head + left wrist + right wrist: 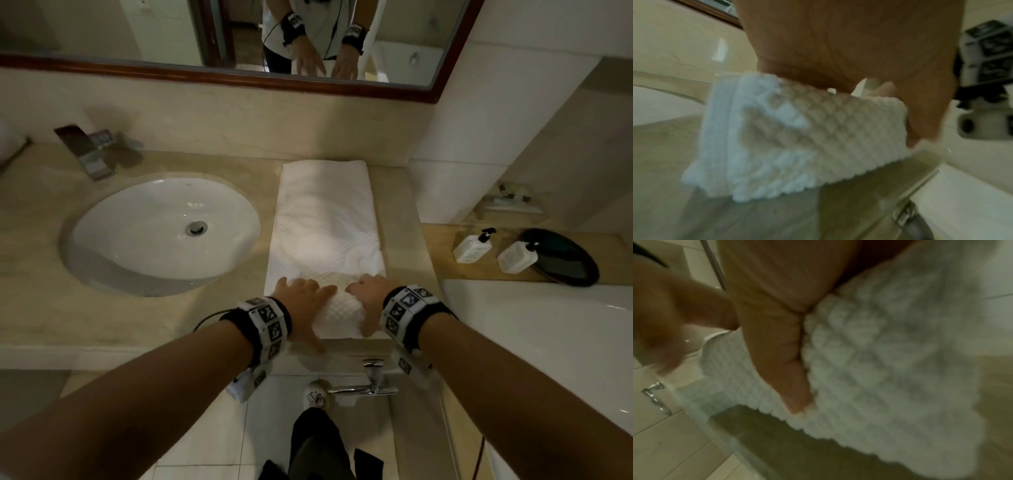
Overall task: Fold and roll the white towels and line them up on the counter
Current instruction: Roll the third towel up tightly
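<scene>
A white waffle-weave towel (pixel 325 219) lies folded in a long strip on the beige counter (pixel 68 308), just right of the sink. Its near end is turned up into a short roll at the counter's front edge. My left hand (pixel 305 308) lies over the left half of the roll, fingers draped across the top and thumb down on the near side. My right hand (pixel 368 301) curls over the right half in the same way. The left wrist view shows the towel (pixel 818 138) under my palm (pixel 838 48). In the right wrist view my thumb (pixel 777 337) presses into the towel (pixel 890 361).
A white oval sink (pixel 137 233) with a flat metal faucet (pixel 90 150) takes up the counter's left. A wall corner stands right of the towel. Beyond it a lower ledge holds two white pump bottles (pixel 474 246) and a dark tray (pixel 565 260). A bathtub rim (pixel 548 325) lies below.
</scene>
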